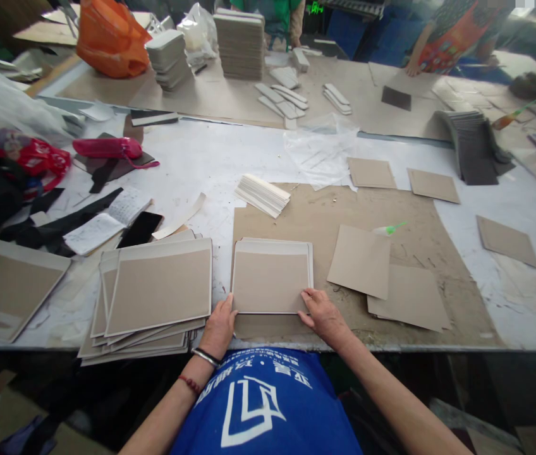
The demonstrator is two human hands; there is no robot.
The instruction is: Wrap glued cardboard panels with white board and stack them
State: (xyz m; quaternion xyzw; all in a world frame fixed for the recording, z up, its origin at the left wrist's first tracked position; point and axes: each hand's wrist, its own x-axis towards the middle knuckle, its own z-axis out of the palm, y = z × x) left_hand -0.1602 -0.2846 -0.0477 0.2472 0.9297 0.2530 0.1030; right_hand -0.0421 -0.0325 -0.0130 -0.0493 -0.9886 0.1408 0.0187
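A grey-brown cardboard panel [270,281] with pale borders lies in front of me, over another sheet whose edges show at its top and right. My left hand [219,323] grips the panel's lower left edge, its fingers close together. At the lower right corner, my right hand [321,315] pinches the panel between thumb and fingers. Left of it is a stack of similar bordered panels [161,287], unevenly piled. To the right lie plain cardboard pieces [360,260], partly overlapping others. Beyond the panel sits a bundle of narrow pale strips [262,194].
A phone [141,229] and an open notebook [107,221] lie behind the left stack. A brush with a green tip [390,229] rests by the right pieces. Tall board stacks [238,47] and an orange bag [111,38] stand on the far table, where other people work.
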